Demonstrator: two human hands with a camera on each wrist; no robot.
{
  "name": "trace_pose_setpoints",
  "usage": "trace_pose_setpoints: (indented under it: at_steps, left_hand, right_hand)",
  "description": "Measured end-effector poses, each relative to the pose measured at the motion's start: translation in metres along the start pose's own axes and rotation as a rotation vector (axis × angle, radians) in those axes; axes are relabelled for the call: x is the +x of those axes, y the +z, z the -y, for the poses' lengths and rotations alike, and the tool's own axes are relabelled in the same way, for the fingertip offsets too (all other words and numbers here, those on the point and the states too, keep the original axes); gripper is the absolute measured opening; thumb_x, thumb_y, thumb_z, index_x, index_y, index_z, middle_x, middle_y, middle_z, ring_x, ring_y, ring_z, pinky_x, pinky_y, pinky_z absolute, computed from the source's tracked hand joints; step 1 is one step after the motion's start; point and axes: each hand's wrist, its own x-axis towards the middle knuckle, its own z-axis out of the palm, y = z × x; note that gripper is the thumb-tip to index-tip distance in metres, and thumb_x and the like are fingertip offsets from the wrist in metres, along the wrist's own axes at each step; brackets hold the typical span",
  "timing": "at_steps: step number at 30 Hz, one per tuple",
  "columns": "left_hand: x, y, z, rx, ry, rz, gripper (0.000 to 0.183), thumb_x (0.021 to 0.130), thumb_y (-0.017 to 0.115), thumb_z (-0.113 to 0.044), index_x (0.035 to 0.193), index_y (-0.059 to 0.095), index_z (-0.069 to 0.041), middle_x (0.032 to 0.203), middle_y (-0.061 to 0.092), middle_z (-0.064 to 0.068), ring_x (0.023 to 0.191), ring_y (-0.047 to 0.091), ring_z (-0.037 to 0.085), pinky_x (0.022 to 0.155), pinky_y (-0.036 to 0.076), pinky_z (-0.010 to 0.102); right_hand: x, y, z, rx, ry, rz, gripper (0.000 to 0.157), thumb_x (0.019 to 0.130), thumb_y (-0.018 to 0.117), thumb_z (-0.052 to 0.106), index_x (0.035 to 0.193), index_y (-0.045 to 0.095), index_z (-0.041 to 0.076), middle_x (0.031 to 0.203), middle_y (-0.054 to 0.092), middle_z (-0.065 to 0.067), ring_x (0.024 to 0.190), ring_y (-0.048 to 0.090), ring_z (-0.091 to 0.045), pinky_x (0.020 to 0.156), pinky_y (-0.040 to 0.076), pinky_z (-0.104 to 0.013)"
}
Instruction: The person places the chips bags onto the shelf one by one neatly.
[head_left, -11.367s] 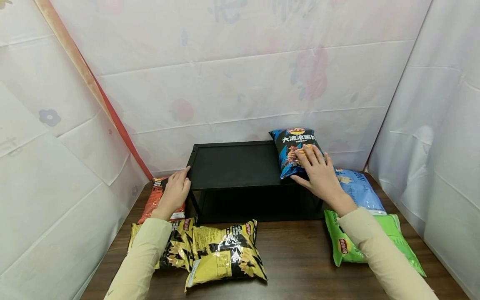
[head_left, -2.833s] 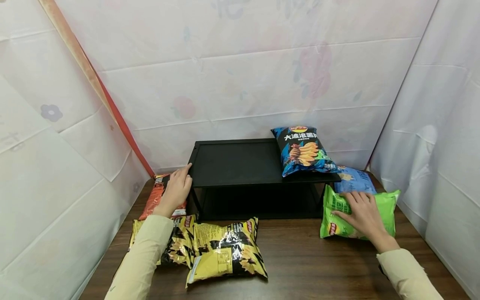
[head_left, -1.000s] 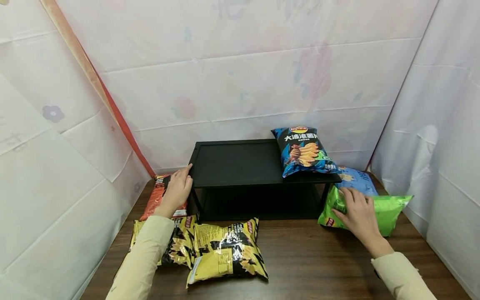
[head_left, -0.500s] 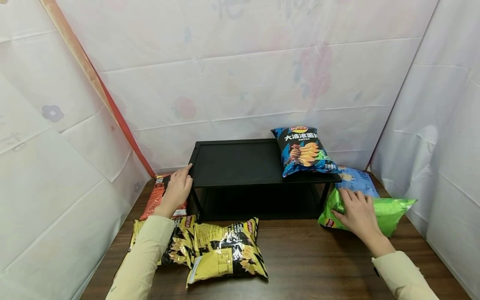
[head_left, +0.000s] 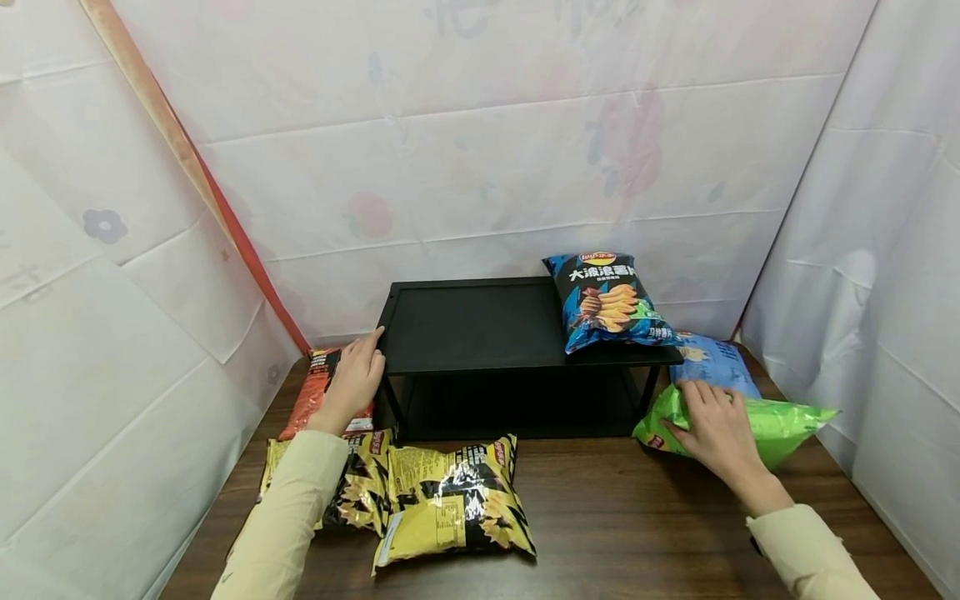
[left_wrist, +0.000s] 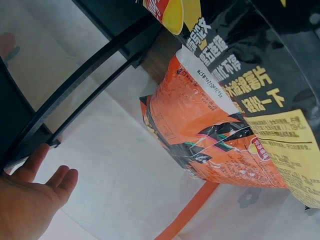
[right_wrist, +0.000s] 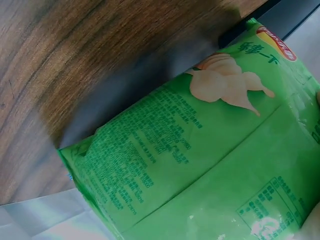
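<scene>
My right hand (head_left: pixel 722 433) grips a green bag of chips (head_left: pixel 783 425) by its upper part, to the right of the black two-tier shelf (head_left: pixel 472 329). The bag is tilted, and its printed back (right_wrist: pixel 165 150) fills much of the right wrist view. My left hand (head_left: pixel 351 383) rests against the shelf's left edge. In the left wrist view, that hand (left_wrist: pixel 35 200) holds nothing, its fingers loosely extended. A dark blue bag of chips (head_left: pixel 611 304) lies on the top tier at the right. Behind the green bag lies a light blue bag (head_left: pixel 716 362), partly hidden.
A red-orange bag of chips (head_left: pixel 311 396) lies left of the shelf. Two yellow-black bags, one partly under the left sleeve (head_left: pixel 360 492) and one beside it (head_left: pixel 457 508), lie on the wooden table (head_left: pixel 600 508). Pale cloth walls (head_left: pixel 487 167) surround the table.
Since the oldest frame my right hand has left the dark blue bag and taken the green one, which moved back toward the shelf. Lately the green bag tips flatter. The left hand stays put.
</scene>
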Motion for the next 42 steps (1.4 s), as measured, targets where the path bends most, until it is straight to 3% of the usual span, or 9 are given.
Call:
trace_pose_setpoints:
  at_steps: [4,7,12,14,17,20,23,35,42]
  left_hand:
    - [0.000,0.000,0.000,0.000,0.002,-0.006,0.050,0.099,0.019,-0.030,0.147,0.022,-0.014,0.147,0.030,0.017,0.134,0.020,0.042,0.106,0.017,0.060]
    - [0.000,0.000,0.000,0.002,0.003,-0.009,0.050,0.099,0.019,-0.030,0.147,0.023,-0.014,0.147,0.030,0.017,0.134,0.020,0.042,0.106,0.017,0.060]
    - [0.000,0.000,0.000,0.000,0.004,-0.007,0.050,0.099,0.019,-0.030,0.147,0.023,-0.014,0.147,0.030,0.018,0.134,0.020,0.042,0.106,0.018,0.061]
    - [0.000,0.000,0.000,-0.002,0.003,-0.006,0.050,0.099,0.019,-0.030,0.147,0.023,-0.014,0.147,0.030,0.018,0.134,0.020,0.042,0.106,0.017,0.061]
    - [0.000,0.001,0.000,0.000,0.003,-0.007,0.051,0.099,0.019,-0.030,0.146,0.023,-0.013,0.147,0.030,0.017,0.134,0.021,0.042,0.106,0.017,0.061]
    - [0.001,0.001,0.001,0.005,0.005,-0.006,0.051,0.099,0.018,-0.030,0.146,0.023,-0.013,0.147,0.030,0.017,0.134,0.021,0.042,0.106,0.018,0.060]
    - [0.001,0.001,0.001,0.008,0.005,-0.007,0.051,0.099,0.018,-0.031,0.146,0.023,-0.013,0.146,0.030,0.017,0.134,0.022,0.042,0.106,0.018,0.060]
    - [0.003,0.001,0.000,0.010,0.003,-0.003,0.051,0.099,0.017,-0.031,0.147,0.023,-0.014,0.147,0.030,0.017,0.134,0.022,0.042,0.106,0.018,0.059]
    - [0.002,0.000,0.000,0.002,0.007,-0.003,0.051,0.099,0.017,-0.031,0.147,0.022,-0.014,0.147,0.030,0.017,0.134,0.022,0.042,0.106,0.018,0.059]
  right_hand:
    - [0.000,0.003,-0.001,0.029,-0.008,-0.050,0.073,0.080,0.051,0.062,0.108,0.053,-0.005,0.096,0.057,-0.022,0.086,0.054,-0.041,0.075,0.038,-0.055]
    - [-0.001,0.007,0.000,0.024,-0.002,-0.094,0.083,0.085,0.022,0.068,0.105,0.053,-0.006,0.093,0.057,-0.022,0.085,0.053,-0.041,0.074,0.038,-0.055]
    - [-0.003,0.014,0.004,-0.030,0.004,-0.127,0.084,0.086,0.019,0.068,0.104,0.053,-0.006,0.092,0.056,-0.022,0.084,0.052,-0.040,0.075,0.037,-0.054]
    - [-0.004,0.016,0.006,-0.045,0.005,-0.124,0.081,0.086,0.021,0.067,0.104,0.053,-0.005,0.092,0.055,-0.022,0.085,0.051,-0.041,0.076,0.037,-0.055]
    - [-0.006,0.018,0.008,-0.040,0.010,-0.104,0.067,0.083,0.048,0.059,0.105,0.053,-0.004,0.094,0.053,-0.023,0.086,0.050,-0.041,0.078,0.036,-0.056]
    - [-0.006,0.018,0.009,-0.039,0.025,-0.057,0.063,0.067,0.073,0.043,0.106,0.052,-0.002,0.097,0.052,-0.023,0.090,0.050,-0.041,0.079,0.035,-0.057]
    - [-0.004,0.016,0.011,-0.052,0.043,0.013,0.070,0.056,0.082,0.036,0.109,0.052,0.000,0.101,0.052,-0.024,0.094,0.050,-0.040,0.081,0.036,-0.058]
    - [0.009,-0.012,0.010,0.006,0.075,0.430,0.080,0.061,0.080,0.041,0.126,0.047,0.009,0.117,0.052,-0.021,0.105,0.047,-0.047,0.081,0.035,-0.065]
    - [0.007,-0.014,0.009,0.030,0.079,0.482,0.080,0.062,0.079,0.038,0.129,0.046,0.010,0.121,0.053,-0.020,0.106,0.046,-0.049,0.082,0.034,-0.066]
